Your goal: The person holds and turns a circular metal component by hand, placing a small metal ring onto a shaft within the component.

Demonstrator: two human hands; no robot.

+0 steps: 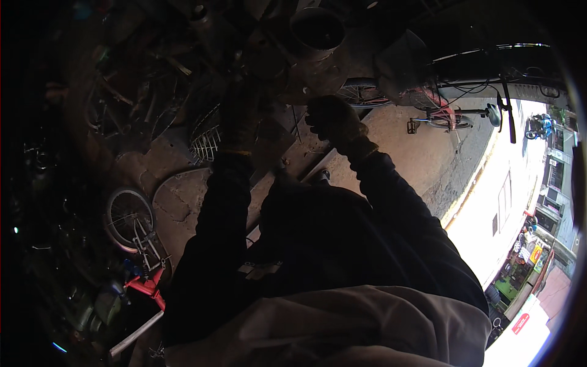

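My right hand (333, 119), in a glove with a pale cuff, is raised in front of me with its fingers curled. Whatever it grips, if anything, is lost in the dark. My left hand (238, 125) is to the left of it, so deep in shadow that its fingers do not show. A flat brownish plate (273, 145) lies beside the left hand, between my arms. Just beyond both hands stands a dark mass of metal parts, with a round-mouthed cylinder (318, 29) at its top.
A red bicycle (446, 113) is at the far right. On the left are a wire rack (205, 145), a small wheel (130, 219) and a red frame part (147, 285) beside a pale bar (136, 335). A long rail (319, 164) crosses the brown floor (397, 144). Sunlit ground (498, 189) lies at right.
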